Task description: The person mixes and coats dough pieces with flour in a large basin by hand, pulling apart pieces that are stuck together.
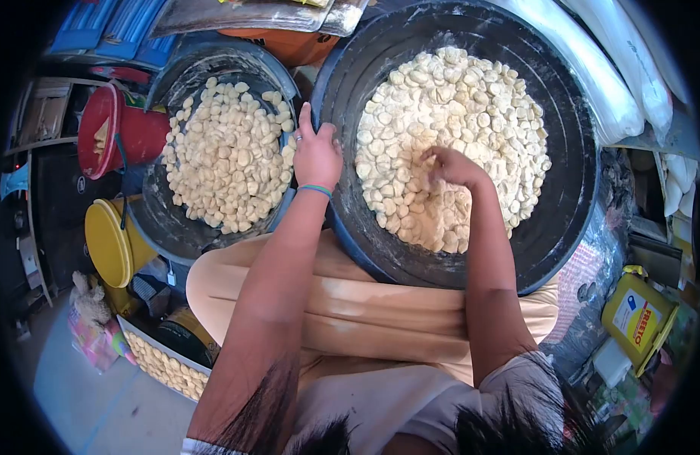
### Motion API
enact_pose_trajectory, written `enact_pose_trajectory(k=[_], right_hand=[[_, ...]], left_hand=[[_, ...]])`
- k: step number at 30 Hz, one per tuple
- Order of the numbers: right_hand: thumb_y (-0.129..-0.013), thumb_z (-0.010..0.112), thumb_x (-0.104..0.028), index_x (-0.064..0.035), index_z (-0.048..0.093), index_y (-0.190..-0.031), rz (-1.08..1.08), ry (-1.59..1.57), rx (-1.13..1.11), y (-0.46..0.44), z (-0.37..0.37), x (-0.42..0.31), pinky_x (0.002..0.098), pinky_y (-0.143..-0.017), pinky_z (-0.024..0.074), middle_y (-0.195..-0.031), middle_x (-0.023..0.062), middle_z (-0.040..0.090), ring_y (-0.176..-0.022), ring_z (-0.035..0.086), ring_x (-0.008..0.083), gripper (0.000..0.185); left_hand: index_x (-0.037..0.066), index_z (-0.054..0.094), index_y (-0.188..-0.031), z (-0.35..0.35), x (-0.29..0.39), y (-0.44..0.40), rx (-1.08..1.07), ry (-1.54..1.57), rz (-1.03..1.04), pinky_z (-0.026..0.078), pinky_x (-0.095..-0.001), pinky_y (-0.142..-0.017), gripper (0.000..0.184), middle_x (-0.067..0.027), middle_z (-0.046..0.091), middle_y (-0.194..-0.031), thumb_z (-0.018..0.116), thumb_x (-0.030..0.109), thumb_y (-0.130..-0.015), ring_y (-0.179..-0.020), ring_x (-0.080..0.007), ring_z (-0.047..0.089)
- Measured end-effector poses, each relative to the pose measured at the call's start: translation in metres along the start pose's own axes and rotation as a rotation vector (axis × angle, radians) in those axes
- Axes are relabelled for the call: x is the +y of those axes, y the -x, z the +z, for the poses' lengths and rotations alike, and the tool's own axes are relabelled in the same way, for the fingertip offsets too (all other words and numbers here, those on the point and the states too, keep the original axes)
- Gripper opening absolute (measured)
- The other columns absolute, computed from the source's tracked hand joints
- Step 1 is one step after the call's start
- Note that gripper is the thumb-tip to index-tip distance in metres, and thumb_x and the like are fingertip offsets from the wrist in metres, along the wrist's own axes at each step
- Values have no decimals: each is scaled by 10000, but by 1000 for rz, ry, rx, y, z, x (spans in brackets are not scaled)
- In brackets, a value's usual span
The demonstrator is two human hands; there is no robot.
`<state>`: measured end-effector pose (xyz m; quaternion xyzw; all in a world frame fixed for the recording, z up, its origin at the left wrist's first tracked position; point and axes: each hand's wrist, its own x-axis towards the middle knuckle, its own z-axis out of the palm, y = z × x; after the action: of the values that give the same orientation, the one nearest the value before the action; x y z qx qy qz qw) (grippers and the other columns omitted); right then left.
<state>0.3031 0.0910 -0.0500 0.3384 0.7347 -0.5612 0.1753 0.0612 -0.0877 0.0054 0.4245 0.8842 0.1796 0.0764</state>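
Observation:
A large round black tub (570,167) in front of me holds many small, pale, rounded dough-like pieces (494,114) dusted with beige powder. My right hand (452,168) is inside it, low over the powder and pieces, with one finger stretched left and the others bent downward and partly hidden. Nothing shows in its grasp. My left hand (318,154) is on the tub's left rim, a finger pointing along the edge and the others bent over the outside. Left of it, a smaller dark basin (160,197) holds more of these pieces (229,155).
At the left stand a red bucket (130,136) and a yellow bucket (107,243). Below them is a box of similar pieces (164,368). White plastic sacks (585,68) lie upper right. A yellow container (638,318) is at the right. Blue plastic items (115,30) lie upper left.

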Motion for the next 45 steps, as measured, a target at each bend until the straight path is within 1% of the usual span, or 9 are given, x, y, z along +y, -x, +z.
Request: enact_pose_trajectory(k=[3, 6, 9, 18, 21, 28, 32, 37, 45], right_hand=[[-728, 752, -266, -120, 601, -1169, 71, -91, 443, -40, -5, 17, 379, -819, 464, -990, 125, 664, -955, 617, 220, 489], [-788, 646, -533, -190, 499, -1331, 71, 575, 916, -85, 27, 21, 585, -1021, 302, -1365, 203, 465, -1300, 399, 328, 658], [-754, 361, -828, -315, 250, -1480, 110, 692, 341, -84, 63, -34, 742, -1027, -53, -1572, 119, 64, -1443, -3, 355, 895], [-713, 741, -410, -237, 417, -1402, -331, 817, -200, 53, 113, -44, 692, -1026, 240, -1478, 112, 326, -1344, 296, 358, 781], [-733, 729, -399, -217, 410, -1406, -520, 286, -233, 41, 89, 11, 625, -1049, 284, -1470, 141, 330, -1339, 312, 348, 767], [-812, 443, -714, -208, 365, -1434, -11, 768, 704, -29, 89, 44, 691, -1065, 14, -1507, 201, 241, -1406, 187, 386, 805], [-723, 539, -722, -218, 308, -1451, -40, 668, 253, 26, 134, 24, 663, -1073, 106, -1495, 209, 236, -1389, 170, 438, 915], [-603, 822, -409, -164, 358, -1394, -83, 722, 117, 79, 123, 14, 571, -1015, 318, -1408, 136, 361, -1257, 376, 387, 949], [-585, 769, -183, -108, 512, -1230, -24, 357, 288, 33, 112, 15, 418, -843, 505, -1193, 134, 503, -1024, 558, 353, 698]], left_hand=[[107, 621, -965, 1, -2, 1, 7, 11, 2, 531, -451, -836, 188, -133, 256, -1491, 650, 90, -781, -1213, -411, 460], [104, 623, -956, 1, 0, -1, 4, 8, -6, 531, -447, -835, 179, -133, 266, -1486, 648, 89, -780, -1198, -402, 469], [99, 624, -952, 0, 1, -2, 10, 11, -3, 528, -439, -839, 181, -131, 275, -1482, 651, 83, -773, -1193, -398, 471], [124, 647, -973, 9, 4, 0, 72, -405, 314, 201, -616, -1068, 183, -159, 426, -1389, 512, 169, -858, -1343, -367, 318], [104, 656, -1021, 16, 18, -7, -127, -604, 425, 169, -599, -1101, 231, -168, 443, -1370, 496, 164, -867, -1345, -362, 320], [137, 360, -1438, 158, 26, -35, -690, 75, 57, 133, -568, -1129, 722, -194, 238, -1513, 447, 594, -885, -1412, -397, 174], [176, 164, -1512, 126, 60, 16, -1005, -192, 111, 95, -543, -1141, 989, -182, 68, -1563, 393, 790, -771, -1430, -409, 69], [144, 152, -1508, 55, 62, 49, -1311, -329, 469, 155, -556, -1121, 1106, -184, 136, -1547, 652, 688, -685, -1403, -423, 182], [105, 460, -1252, 105, 62, 61, -824, -181, 364, 489, -459, -856, 716, -143, 500, -1150, 764, 171, -607, -1048, -343, 577]])
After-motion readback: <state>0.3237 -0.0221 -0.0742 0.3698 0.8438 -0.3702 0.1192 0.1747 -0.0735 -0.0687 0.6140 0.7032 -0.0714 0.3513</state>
